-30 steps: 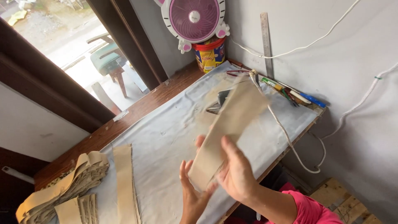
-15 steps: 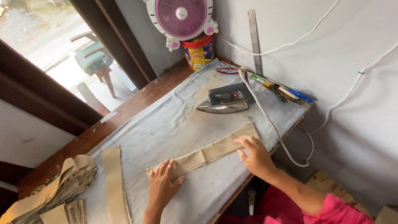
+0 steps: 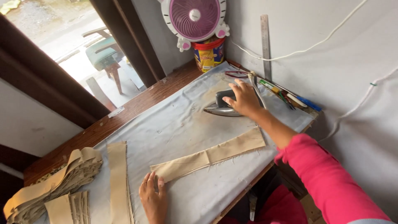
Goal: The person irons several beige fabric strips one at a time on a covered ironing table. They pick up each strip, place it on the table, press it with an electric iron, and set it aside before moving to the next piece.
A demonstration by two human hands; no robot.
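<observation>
A long beige fabric strip [image 3: 209,157] lies flat across the grey ironing cloth [image 3: 174,124]. My left hand [image 3: 152,199] presses down on the strip's near left end with fingers spread. My right hand [image 3: 244,99] reaches to the far side and rests on the dark handle of a metal clothes iron [image 3: 222,108], fingers curled over it. The iron sits on its soleplate on the cloth, and its white cord [image 3: 253,79] runs off behind the hand.
A pile of beige strips [image 3: 54,182] and a single strip [image 3: 119,178] lie at the left. A pink fan [image 3: 195,18] stands on a yellow tin [image 3: 208,54] at the back, with a metal ruler [image 3: 265,45], pens [image 3: 290,97] and the wall to the right.
The strip went from being held up in both hands to lying flat on the cloth. My right hand then left its right end and reached to the iron's handle.
</observation>
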